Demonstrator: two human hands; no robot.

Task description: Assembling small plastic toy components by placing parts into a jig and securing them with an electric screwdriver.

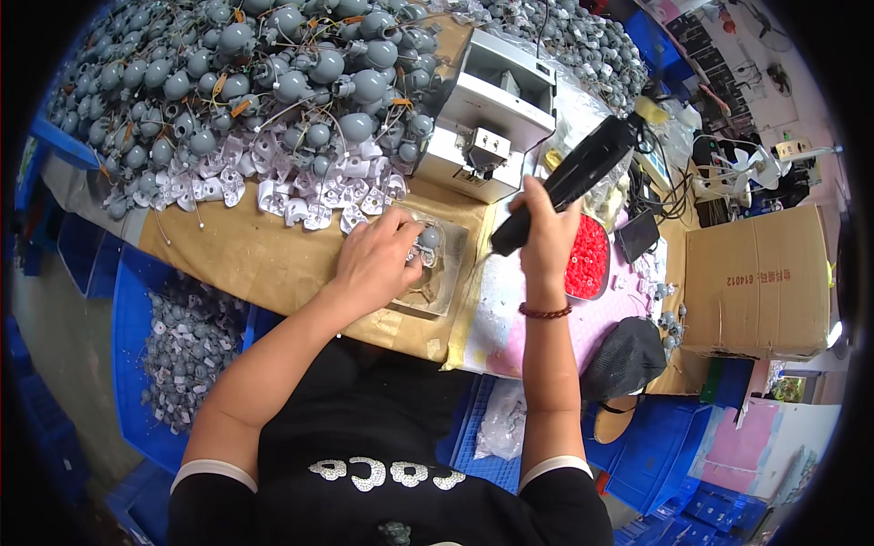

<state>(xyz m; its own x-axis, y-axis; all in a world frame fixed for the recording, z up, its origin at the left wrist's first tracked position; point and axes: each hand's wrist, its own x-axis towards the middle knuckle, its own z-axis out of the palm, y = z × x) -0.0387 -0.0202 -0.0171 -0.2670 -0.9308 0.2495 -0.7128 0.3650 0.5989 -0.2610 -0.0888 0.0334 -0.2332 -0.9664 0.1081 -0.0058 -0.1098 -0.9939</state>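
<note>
My left hand is closed on a small grey ball-shaped part with a pale base. The part sits in a shallow clear tray on the brown-covered table. In my right hand is a black electric screwdriver, gripped around its body. It slants, its thin bit pointing down and left, a little right of the tray and apart from the grey part. My left fingers partly hide the part they hold.
Grey ball-shaped parts with wires are heaped at the back left, white plastic pieces in front. A white machine stands behind the tray. Right are a bin of red pieces, a black cap and a cardboard box. A blue crate stands lower left.
</note>
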